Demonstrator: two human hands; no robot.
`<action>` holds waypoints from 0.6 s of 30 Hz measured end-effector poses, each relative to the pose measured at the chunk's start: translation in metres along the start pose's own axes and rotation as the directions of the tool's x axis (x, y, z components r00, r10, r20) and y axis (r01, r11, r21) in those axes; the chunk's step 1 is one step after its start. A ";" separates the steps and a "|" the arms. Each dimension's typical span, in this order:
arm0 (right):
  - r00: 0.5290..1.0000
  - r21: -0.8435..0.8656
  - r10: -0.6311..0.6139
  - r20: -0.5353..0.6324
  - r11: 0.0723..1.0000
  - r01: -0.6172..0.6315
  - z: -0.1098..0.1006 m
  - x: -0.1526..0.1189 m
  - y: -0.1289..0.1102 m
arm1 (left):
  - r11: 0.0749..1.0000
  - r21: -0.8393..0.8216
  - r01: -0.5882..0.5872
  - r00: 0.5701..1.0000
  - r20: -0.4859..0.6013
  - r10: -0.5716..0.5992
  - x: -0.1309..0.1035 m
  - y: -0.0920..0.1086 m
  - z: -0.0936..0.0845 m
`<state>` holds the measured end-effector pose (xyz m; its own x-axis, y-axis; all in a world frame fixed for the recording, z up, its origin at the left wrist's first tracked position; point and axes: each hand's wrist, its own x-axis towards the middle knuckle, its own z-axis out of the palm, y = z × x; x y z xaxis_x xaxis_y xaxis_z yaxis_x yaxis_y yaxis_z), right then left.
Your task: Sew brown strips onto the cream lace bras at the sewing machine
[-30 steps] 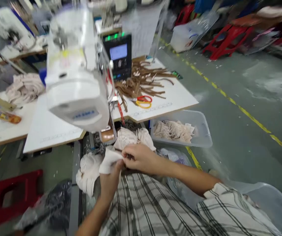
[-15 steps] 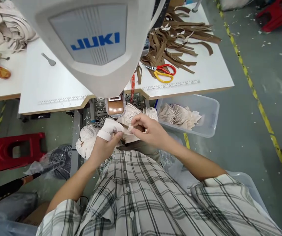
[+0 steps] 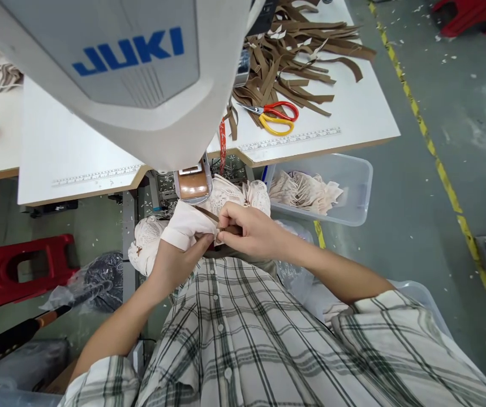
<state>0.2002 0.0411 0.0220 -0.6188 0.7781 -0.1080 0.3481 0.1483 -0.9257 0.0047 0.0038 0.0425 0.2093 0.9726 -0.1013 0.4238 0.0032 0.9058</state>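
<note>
My left hand (image 3: 179, 260) has a cream cloth piece (image 3: 185, 225) draped over its fingers and pinches the cloth's edge with the thumb. My right hand (image 3: 246, 229) is closed in a pinch right beside it, on a brown strip (image 3: 207, 213) that runs up to the left over the cream cloth. The fingertips of both hands nearly touch. Behind the hands, cream lace garments (image 3: 226, 193) lie below the white JUKI sewing machine (image 3: 141, 96). More lace fabric (image 3: 146, 240) hangs left of my left hand.
On the white table (image 3: 365, 113) lie brown strips (image 3: 297, 68) and red and yellow scissors (image 3: 279, 117). A clear bin (image 3: 359, 189) of cream pieces stands at the right, below the table edge. Red stools (image 3: 51, 260) are at left and far right.
My hands have drawn closer together at the cream cloth. More of the brown strip shows between them. The view has shifted, with the machine head now larger.
</note>
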 end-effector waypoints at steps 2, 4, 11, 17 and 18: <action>0.999 0.033 0.017 0.029 0.999 -0.018 -0.002 0.001 0.002 | 1.000 -0.004 0.002 1.000 0.024 -0.002 0.003 -0.001 -0.002; 0.998 0.027 0.044 0.047 0.999 -0.045 -0.004 0.004 0.004 | 1.000 -0.026 0.017 0.999 0.048 -0.016 0.005 -0.001 -0.005; 0.987 0.137 0.129 0.094 0.980 -0.141 0.000 0.011 0.012 | 0.997 -0.056 0.050 0.993 0.106 -0.044 0.009 -0.004 -0.009; 0.952 0.436 0.227 0.206 0.849 -0.297 0.004 0.011 0.017 | 0.950 -0.218 0.223 0.974 0.085 -0.209 0.012 -0.013 -0.007; 0.952 0.457 0.226 0.206 0.838 -0.297 0.005 0.011 0.019 | 0.940 -0.247 0.235 0.972 0.093 -0.218 0.013 -0.015 -0.007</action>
<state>0.1966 0.0495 0.0018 -0.6557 0.6487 -0.3864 0.1539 -0.3861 -0.9095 -0.0050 0.0176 0.0302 0.1926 0.9227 -0.3340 0.2295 0.2886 0.9295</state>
